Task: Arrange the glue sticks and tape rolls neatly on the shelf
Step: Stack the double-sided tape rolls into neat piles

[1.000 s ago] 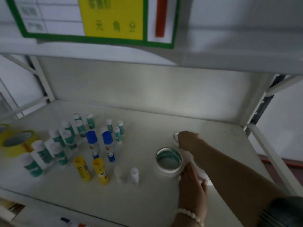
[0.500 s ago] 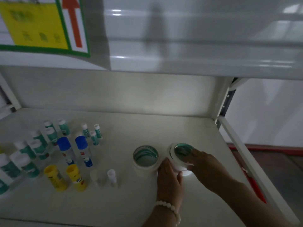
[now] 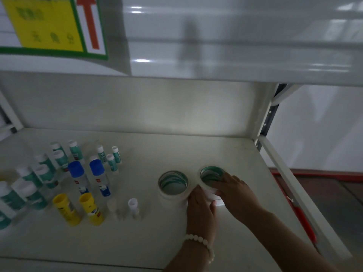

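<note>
Resting flat on the smooth, pale metal shelf [image 3: 137, 232], two squat white rings lie side by side right of centre, close together: the left tape roll [image 3: 169, 196] and the right tape roll [image 3: 207, 194], each with a green-tinted core open upward. The right hand [image 3: 234, 191] lies over the right tape roll, its fingers [image 3: 220, 178] curled over the rim and dipping into the core, gripping it. The left hand [image 3: 202, 209], with a white bead bracelet [image 3: 198, 239] on its wrist, has its fingers together and fairly straight against the roll's near-left wall, in the gap between the two rolls, with the thumb spread along the near side. Well apart to the left stand the upright cylinders: green-and-white glue sticks [image 3: 45, 173] clustered toward the left edge, three slimmer ones [image 3: 110, 156] farther back, two blue-capped glue sticks [image 3: 97, 169], two yellow glue sticks [image 3: 91, 209] in front of them, and two small translucent sticks [image 3: 133, 206] nearest the rolls. Bare shelf surface stretches behind the rolls to the back panel and along the front edge. At the right side the shelf ends at a raised lip and a white upright post [image 3: 269, 114]. A glossy upper shelf [image 3: 216, 71] overhangs, carrying a yellow-and-green sign [image 3: 49, 26] with a red arrow
</note>
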